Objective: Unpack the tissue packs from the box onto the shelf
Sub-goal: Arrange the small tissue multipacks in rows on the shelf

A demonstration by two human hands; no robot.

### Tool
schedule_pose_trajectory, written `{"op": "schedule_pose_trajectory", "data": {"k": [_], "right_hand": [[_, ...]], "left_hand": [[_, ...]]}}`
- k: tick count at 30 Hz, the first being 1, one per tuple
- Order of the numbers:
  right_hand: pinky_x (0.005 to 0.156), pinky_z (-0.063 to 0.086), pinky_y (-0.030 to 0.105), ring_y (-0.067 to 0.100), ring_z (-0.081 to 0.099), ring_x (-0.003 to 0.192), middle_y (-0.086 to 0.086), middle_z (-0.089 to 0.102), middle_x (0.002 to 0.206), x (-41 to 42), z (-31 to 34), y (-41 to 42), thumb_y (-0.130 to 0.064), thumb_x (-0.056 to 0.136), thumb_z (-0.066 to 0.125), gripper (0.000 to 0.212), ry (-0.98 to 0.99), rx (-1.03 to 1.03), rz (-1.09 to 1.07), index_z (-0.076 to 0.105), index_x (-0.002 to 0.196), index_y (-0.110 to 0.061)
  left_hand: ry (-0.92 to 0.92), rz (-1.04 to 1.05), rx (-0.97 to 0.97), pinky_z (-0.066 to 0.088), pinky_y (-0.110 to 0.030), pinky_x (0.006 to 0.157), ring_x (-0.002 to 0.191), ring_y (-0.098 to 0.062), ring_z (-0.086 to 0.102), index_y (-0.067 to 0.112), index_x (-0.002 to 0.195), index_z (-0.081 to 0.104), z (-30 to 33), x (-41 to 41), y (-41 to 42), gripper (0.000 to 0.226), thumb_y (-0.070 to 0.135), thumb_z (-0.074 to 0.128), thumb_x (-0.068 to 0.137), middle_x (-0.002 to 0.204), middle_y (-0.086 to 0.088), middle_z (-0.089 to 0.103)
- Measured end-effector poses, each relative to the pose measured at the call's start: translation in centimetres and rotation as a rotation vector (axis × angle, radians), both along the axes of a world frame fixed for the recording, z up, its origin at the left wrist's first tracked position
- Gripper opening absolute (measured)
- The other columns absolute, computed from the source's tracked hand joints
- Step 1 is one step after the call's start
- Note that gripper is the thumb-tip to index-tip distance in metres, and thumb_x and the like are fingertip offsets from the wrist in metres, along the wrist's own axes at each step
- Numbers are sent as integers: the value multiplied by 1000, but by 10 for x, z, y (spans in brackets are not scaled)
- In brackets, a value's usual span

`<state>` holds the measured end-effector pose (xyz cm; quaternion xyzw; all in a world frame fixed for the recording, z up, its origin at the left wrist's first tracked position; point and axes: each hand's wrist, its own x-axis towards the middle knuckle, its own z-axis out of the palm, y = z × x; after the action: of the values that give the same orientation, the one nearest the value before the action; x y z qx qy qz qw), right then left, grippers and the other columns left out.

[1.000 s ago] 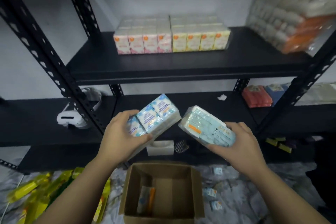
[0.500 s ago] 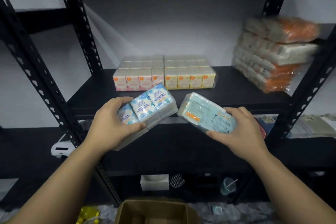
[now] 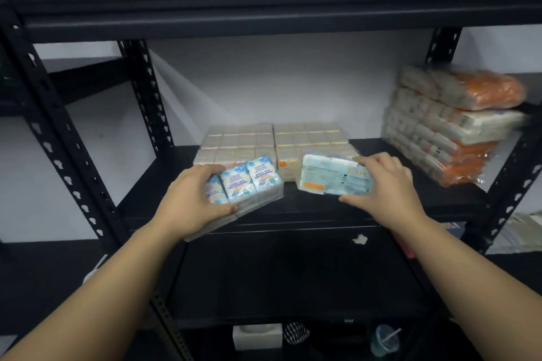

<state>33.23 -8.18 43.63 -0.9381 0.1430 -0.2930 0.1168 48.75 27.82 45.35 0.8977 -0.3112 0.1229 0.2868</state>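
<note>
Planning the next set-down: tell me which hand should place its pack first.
Probably the right hand: its pack is already over the shelf, beside the stocked row. The left hand holds its pack at the front edge.

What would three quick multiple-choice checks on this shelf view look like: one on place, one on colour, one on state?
1. Where is the stack of orange-and-white wrapped tissue bundles?
A. right end of the black metal shelf
B. left end
C. the shelf below

2. What colour marks the plastic-wrapped mini tissue pack in the left hand?
A. red
B. blue
C. green

3. What is the right hand doing?
A. hanging idle
B. pressing flat on the shelf
C. gripping the pale blue flat tissue pack

Answers: 1 A, the stack stands against the right post. 2 B, blue print on white. 3 C, fingers and thumb curl round it.
</note>
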Motion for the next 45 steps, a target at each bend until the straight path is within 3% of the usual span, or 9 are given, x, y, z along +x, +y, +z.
{"op": "schedule_pose_trajectory", "data": {"k": [5, 16, 21, 25, 28, 35, 39, 42, 45], "right_hand": [[122, 17, 42, 20, 38, 135, -11, 46, 138, 20, -43, -5, -80, 58, 78, 104, 95, -49, -8, 48, 147, -34], [118, 25, 45, 20, 38, 133, -7, 46, 142, 34, -54, -3, -85, 61, 72, 99, 46, -92, -98, 48, 143, -35], [116, 25, 44, 20, 38, 131, -7, 44, 138, 36, -51, -1, -86, 60, 72, 95, 57, -86, -120, 49, 137, -35], [118, 22, 43, 18, 40, 130, -8, 45, 136, 32, -52, -1, -69, 82, 66, 71, 15, -128, -69, 52, 140, -30], [120, 17, 40, 16, 41, 132, -11, 50, 138, 31, -46, -3, -59, 84, 72, 63, 20, -119, -38, 56, 139, -31], [125, 3, 55, 19, 28, 148, -13, 47, 152, 31, -44, 17, -58, 84, 73, 67, 59, -61, -120, 51, 144, -38], [123, 14, 56, 22, 33, 145, -5, 50, 150, 33, -41, 44, -53, 83, 76, 69, -66, -60, -67, 53, 144, -31], [115, 33, 51, 20, 46, 132, -6, 59, 130, 36, -30, 74, -40, 85, 75, 48, -166, -59, 69, 63, 128, -24], [91, 53, 37, 6, 59, 102, -18, 63, 101, 39, -19, 109, -32, 89, 74, 20, -155, 221, 255, 68, 107, -26]], "left_hand": [[84, 13, 91, 50, -45, 98, 118, -12, 52, 39, 136, 53, -24, 17, 0, 93, 77, 70, 54, 128, 18, 55], [109, 9, 128, 52, -38, 94, 115, -7, 51, 36, 139, 53, -21, 38, -5, 89, 69, 77, 60, 130, 17, 56], [77, 34, 190, 50, -37, 99, 126, -10, 49, 35, 145, 49, -14, 46, -13, 89, 70, 76, 68, 142, 13, 54], [79, -3, 228, 48, -38, 103, 130, -11, 48, 34, 150, 45, -14, 46, -15, 89, 74, 71, 75, 147, 12, 50], [93, -38, 258, 49, -41, 102, 125, -11, 52, 40, 152, 39, -14, 44, -15, 84, 81, 55, 80, 144, 15, 49], [142, -46, 235, 49, -40, 100, 122, -15, 53, 42, 150, 41, -14, 44, -20, 63, 54, 62, 91, 141, 8, 52], [191, -107, 206, 46, -32, 103, 126, -13, 50, 47, 144, 50, -7, 45, -13, 58, 55, 68, 90, 145, 8, 52], [215, -132, 253, 41, -28, 103, 130, -16, 50, 47, 146, 53, 1, 47, -9, 52, 48, 62, 95, 149, 4, 50], [287, -140, 281, 45, -24, 91, 112, -10, 60, 45, 145, 55, 9, 52, -4, 49, 40, 58, 96, 136, 6, 60]]}}
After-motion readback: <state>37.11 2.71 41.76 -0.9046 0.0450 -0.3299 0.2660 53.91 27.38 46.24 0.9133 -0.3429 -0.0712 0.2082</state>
